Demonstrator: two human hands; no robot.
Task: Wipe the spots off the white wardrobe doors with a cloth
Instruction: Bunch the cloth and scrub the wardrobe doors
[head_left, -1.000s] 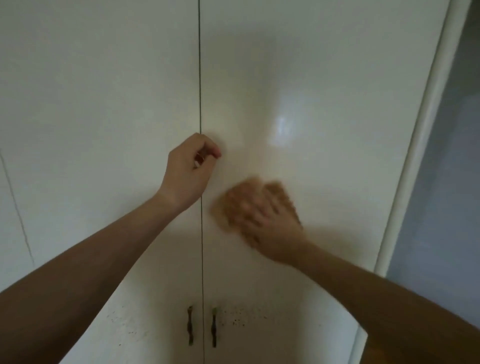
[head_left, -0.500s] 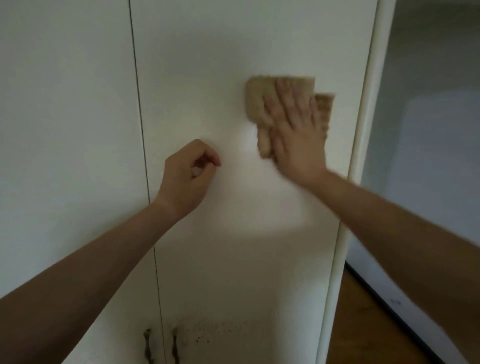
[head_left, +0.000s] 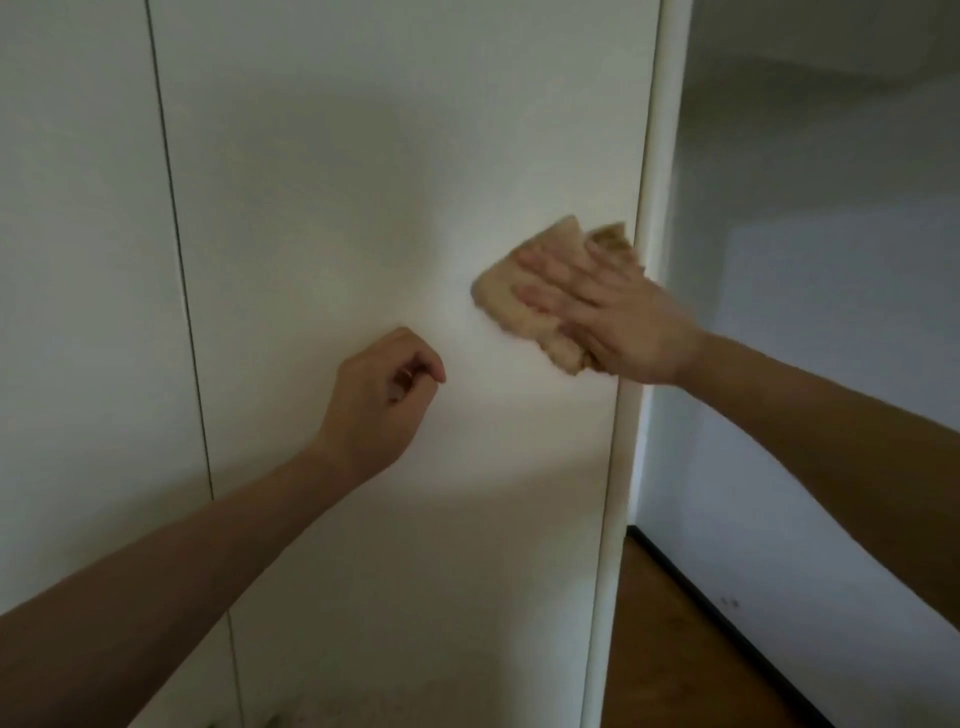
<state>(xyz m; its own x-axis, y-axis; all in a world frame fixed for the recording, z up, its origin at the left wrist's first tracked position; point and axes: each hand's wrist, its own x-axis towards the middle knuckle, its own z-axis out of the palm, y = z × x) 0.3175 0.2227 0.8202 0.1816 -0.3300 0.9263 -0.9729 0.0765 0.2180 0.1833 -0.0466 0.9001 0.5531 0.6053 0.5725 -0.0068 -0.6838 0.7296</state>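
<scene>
The right hand (head_left: 618, 317) lies flat with its fingers spread on a tan cloth (head_left: 524, 306), pressing it against the right wardrobe door (head_left: 389, 182). Its grip is an open palm: nothing is pinched, the cloth is simply pinned under the fingers and the heel of the hand. The cloth looks soft and nubby, like terry, folded into a rough slab with ragged, rounded corners; one flap (head_left: 613, 239) pokes out past the fingertips at about 12 o'clock from the hand. It sits at about 3 o'clock on the door, just beside the door's right edge. Hand and cloth are slightly blurred.

The left hand (head_left: 382, 395) is curled into a loose fist, thumb tip meeting the bent forefinger, and holds nothing that shows. It sits at about 8 o'clock from the cloth, apart from it, close to or against the same door; whether it touches the surface cannot be told.

The doors are smooth, flat, matte white panels. A thin dark vertical seam (head_left: 182, 291) divides the right door from the left door (head_left: 78, 260). A rounded white edge strip (head_left: 644, 208) runs down the wardrobe's right side. Beyond it, at 4 o'clock, are a pale wall (head_left: 805, 364), a dark skirting line, and brown wooden floor (head_left: 675, 649).
</scene>
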